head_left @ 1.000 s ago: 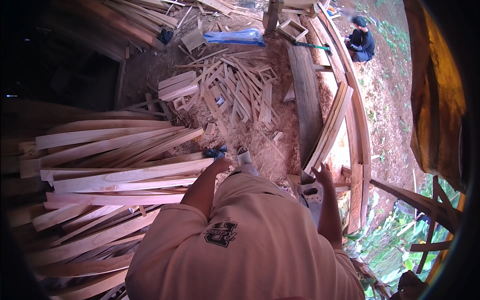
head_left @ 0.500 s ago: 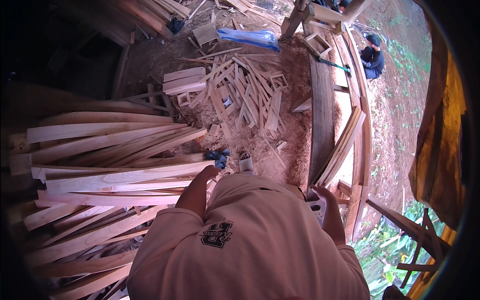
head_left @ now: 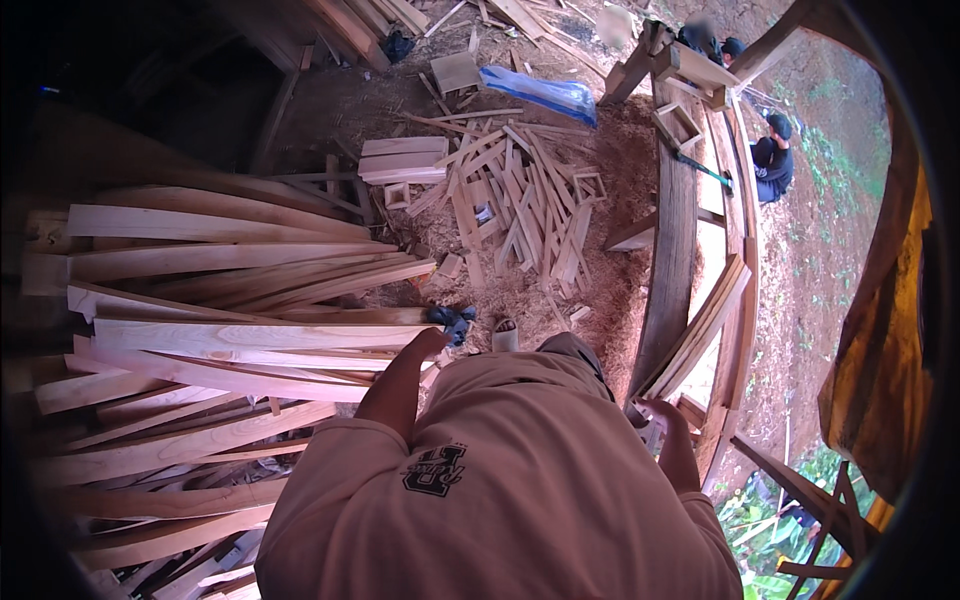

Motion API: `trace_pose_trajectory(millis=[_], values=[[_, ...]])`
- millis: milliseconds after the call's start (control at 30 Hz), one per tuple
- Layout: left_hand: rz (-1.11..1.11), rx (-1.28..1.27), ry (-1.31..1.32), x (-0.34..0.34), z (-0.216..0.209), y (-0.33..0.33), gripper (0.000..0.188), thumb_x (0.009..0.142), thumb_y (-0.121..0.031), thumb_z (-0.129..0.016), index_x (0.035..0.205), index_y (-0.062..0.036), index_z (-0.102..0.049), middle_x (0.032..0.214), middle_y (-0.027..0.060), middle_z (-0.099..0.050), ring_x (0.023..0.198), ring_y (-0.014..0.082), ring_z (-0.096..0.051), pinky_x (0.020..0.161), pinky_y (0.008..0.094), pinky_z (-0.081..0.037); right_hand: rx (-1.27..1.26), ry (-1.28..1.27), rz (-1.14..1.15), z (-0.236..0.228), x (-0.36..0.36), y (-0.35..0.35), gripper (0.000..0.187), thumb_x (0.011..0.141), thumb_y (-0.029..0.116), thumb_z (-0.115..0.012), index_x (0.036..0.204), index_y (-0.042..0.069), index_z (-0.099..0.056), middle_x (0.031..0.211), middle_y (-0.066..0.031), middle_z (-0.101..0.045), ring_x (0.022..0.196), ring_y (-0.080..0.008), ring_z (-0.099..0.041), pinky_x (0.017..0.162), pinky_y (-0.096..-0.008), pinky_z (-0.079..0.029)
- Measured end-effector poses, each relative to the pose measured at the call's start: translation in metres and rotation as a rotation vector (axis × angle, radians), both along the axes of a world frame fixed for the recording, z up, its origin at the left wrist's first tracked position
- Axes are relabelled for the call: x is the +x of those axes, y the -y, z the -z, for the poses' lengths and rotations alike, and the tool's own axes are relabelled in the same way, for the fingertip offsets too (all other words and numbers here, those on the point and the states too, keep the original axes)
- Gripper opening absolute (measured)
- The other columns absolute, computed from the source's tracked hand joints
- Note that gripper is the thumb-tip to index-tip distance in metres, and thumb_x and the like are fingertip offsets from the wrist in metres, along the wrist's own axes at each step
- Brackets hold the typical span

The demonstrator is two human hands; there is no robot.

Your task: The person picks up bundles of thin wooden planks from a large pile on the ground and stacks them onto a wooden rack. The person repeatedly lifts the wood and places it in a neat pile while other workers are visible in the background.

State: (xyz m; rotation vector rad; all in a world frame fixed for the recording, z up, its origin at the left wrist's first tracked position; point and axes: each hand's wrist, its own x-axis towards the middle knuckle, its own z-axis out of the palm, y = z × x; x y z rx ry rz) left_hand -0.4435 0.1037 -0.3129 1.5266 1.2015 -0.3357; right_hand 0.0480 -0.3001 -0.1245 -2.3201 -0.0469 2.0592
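Note:
My left hand (head_left: 428, 345) hangs by the ends of the long pale planks (head_left: 250, 337) stacked on the left. Just past it lies a crumpled dark bundle (head_left: 452, 323); whether they touch is unclear, and the fingers are hidden. On the right, my right hand (head_left: 666, 412) is at the near end of several thin wooden strips (head_left: 700, 325), which lean on the long workbench (head_left: 672, 240). A pale object (head_left: 650, 432) shows partly below that hand. Its finger closure is too small to make out.
Loose wooden offcuts (head_left: 520, 200) are heaped ahead on the sawdust floor, beside stacked short boards (head_left: 403, 160) and blue-and-clear plastic sheeting (head_left: 540, 95). A small wooden frame (head_left: 680, 125) and a green-handled tool (head_left: 705, 170) lie on the bench. A person (head_left: 772, 160) sits beyond it.
The view has turned, so the surroundings sit farther right in the picture. A dark trouser leg now shows beyond my shirt. Both hands stay near the same wood.

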Motion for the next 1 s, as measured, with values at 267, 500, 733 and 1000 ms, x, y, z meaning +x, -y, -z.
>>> trace_pose_trajectory(millis=[267, 500, 733, 1000], values=[[0.339, -0.045, -0.163, -0.036, 0.001, 0.012, 0.036, 0.095, -0.038, -0.048, 0.109, -0.0108, -0.067, 0.089, 0.0184, -0.068, 0.08, 0.0338, -0.067, 0.077, 0.0451, -0.052, -0.153, 0.123, -0.078, 0.004, 0.005, -0.005, 0.103, 0.074, 0.072, -0.064, 0.147, 0.006, -0.034, 0.153, -0.0193, -0.029, 0.139, -0.0354, -0.032, 0.108, -0.0484, -0.033], [0.37, 0.029, -0.077, -0.028, -0.02, 0.002, 0.045, 0.09, -0.042, -0.059, 0.093, 0.0017, -0.07, 0.082, 0.0165, -0.068, 0.073, 0.0253, -0.065, 0.066, 0.0411, -0.05, -0.128, 0.068, -0.072, 0.002, 0.007, -0.001, 0.101, 0.074, 0.069, -0.066, 0.142, -0.001, -0.038, 0.154, -0.0234, -0.025, 0.142, -0.0346, -0.027, 0.11, -0.0469, -0.03], [0.489, 0.042, -0.194, 0.027, -0.046, -0.009, 0.044, 0.085, -0.045, -0.059, 0.093, -0.0035, -0.072, 0.085, 0.0238, -0.067, 0.083, 0.0366, -0.066, 0.074, 0.0448, -0.049, 0.033, 0.224, -0.24, 0.064, 0.008, 0.04, 0.093, 0.079, 0.07, -0.058, 0.137, -0.002, -0.046, 0.149, -0.025, -0.032, 0.137, -0.0296, -0.037, 0.11, -0.0368, -0.032], [0.986, 0.465, 0.197, 0.062, -0.028, -0.048, 0.046, 0.085, -0.045, -0.055, 0.079, -0.0014, -0.069, 0.082, 0.0223, -0.067, 0.078, 0.0367, -0.066, 0.071, 0.0469, -0.05, 0.087, 0.257, -0.243, 0.044, -0.008, 0.029, 0.096, 0.081, 0.072, -0.053, 0.145, 0.003, -0.034, 0.156, -0.0276, -0.008, 0.143, -0.0314, -0.025, 0.115, -0.0359, -0.026]])
